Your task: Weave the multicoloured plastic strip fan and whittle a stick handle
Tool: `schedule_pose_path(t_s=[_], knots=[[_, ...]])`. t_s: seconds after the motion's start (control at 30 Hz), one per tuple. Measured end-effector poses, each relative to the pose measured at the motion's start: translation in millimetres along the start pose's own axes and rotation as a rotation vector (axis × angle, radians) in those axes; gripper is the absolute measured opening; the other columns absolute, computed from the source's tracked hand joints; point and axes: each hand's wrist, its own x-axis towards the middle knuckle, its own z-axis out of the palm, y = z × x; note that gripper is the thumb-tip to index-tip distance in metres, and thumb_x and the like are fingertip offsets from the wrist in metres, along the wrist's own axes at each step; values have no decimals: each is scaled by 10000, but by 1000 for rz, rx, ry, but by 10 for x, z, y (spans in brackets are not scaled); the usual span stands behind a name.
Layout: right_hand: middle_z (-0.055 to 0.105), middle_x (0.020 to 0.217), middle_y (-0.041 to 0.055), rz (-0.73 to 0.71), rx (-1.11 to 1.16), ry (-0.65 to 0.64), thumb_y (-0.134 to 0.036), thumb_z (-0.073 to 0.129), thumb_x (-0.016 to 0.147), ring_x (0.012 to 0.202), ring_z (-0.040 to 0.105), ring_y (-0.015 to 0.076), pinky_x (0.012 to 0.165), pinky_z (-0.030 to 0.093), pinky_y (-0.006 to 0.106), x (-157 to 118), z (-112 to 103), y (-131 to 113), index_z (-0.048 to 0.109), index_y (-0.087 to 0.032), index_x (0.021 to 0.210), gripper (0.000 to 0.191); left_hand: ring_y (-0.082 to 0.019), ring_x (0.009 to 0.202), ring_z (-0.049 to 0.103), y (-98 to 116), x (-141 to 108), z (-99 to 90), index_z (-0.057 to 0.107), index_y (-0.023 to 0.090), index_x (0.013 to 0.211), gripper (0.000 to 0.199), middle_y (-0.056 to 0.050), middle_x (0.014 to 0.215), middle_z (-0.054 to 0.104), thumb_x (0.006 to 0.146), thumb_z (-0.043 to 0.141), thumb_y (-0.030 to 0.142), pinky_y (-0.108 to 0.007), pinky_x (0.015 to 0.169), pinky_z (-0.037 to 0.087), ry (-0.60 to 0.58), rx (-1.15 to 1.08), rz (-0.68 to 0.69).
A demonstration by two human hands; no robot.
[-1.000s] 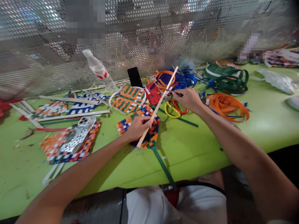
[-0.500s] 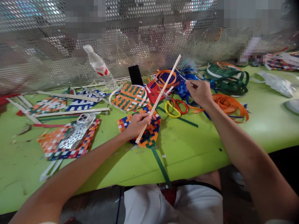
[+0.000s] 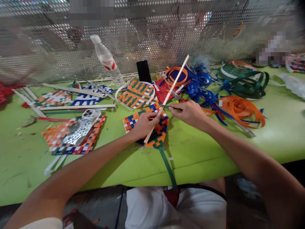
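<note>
My left hand [image 3: 144, 126] is closed around a pale, flat stick [image 3: 175, 80] that slants up to the right. In my right hand [image 3: 189, 112] is a thin, dark knife-like tool [image 3: 165, 106]; its tip lies across the stick just above my left fingers. Beneath my left hand lies a woven piece [image 3: 164, 128] of orange, blue, red and white strips, with a green strip [image 3: 168, 165] running from it past the table's front edge. Scissors behind my right hand are mostly hidden.
Behind the hands stand a tilted plastic bottle [image 3: 107, 60] and a black phone [image 3: 144, 71] against perforated metal. A patterned phone [image 3: 82, 127] rests on weaving at left. Orange coils [image 3: 240, 109] and green strips [image 3: 250, 83] lie right on the green table [image 3: 202, 159].
My right hand has come down and left, bringing the tool from beside the stick's upper part onto the stick near my left hand. The view has shifted slightly.
</note>
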Motion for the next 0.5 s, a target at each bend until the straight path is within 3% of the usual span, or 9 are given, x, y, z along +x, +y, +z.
schedule_pose_path(t_s=[0.17, 0.33, 0.5], knots=[[746, 776, 61, 1, -1, 26, -504, 505, 980, 645, 603, 187, 605, 302, 304, 47, 42, 100, 837, -264, 1034, 413, -95, 529, 384, -19, 5, -8, 576, 168, 692, 383, 29, 582, 464, 944, 542, 454, -242, 503, 282, -10, -27, -25], [739, 754, 83, 113, 22, 126, -463, 505, 970, 605, 574, 174, 597, 311, 303, 112, 1, 234, 838, -201, 1067, 435, -92, 510, 394, -22, -18, -17, 597, 166, 703, 362, 26, 586, 482, 935, 553, 440, -243, 492, 275, -20, -57, -31], [749, 776, 69, -10, 78, 19, -466, 516, 973, 639, 610, 173, 615, 337, 292, 46, 31, 129, 840, -224, 1076, 417, -85, 530, 350, 28, -26, -21, 553, 166, 670, 377, 32, 583, 427, 938, 543, 430, -245, 503, 254, -26, -68, 0]])
